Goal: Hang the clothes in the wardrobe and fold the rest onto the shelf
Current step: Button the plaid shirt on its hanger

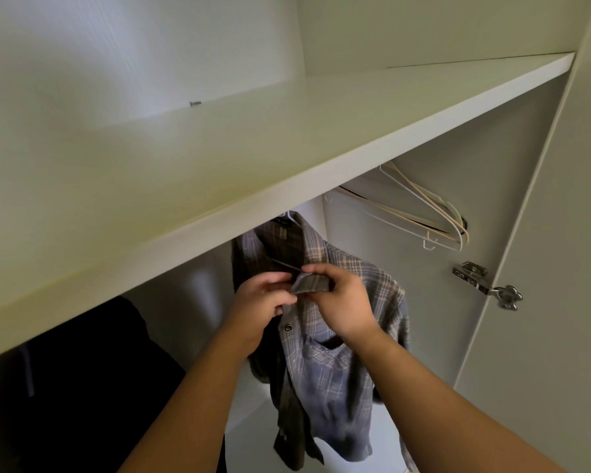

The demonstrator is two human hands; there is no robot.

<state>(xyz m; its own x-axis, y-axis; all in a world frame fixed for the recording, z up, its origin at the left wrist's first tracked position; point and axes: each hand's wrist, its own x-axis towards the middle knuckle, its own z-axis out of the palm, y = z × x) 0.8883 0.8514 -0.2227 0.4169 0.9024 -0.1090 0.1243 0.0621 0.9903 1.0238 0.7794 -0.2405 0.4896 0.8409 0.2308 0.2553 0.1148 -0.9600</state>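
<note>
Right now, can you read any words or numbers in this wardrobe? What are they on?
No text here can be read.
On the neck label inside the plaid shirt collar: some marks, too small and blurred to read.
On the shelf, the empty hangers and the door hinge: no writing shows.

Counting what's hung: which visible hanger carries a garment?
The white hanger inside the plaid shirt; the bunch of hangers at the right hangs bare.
</note>
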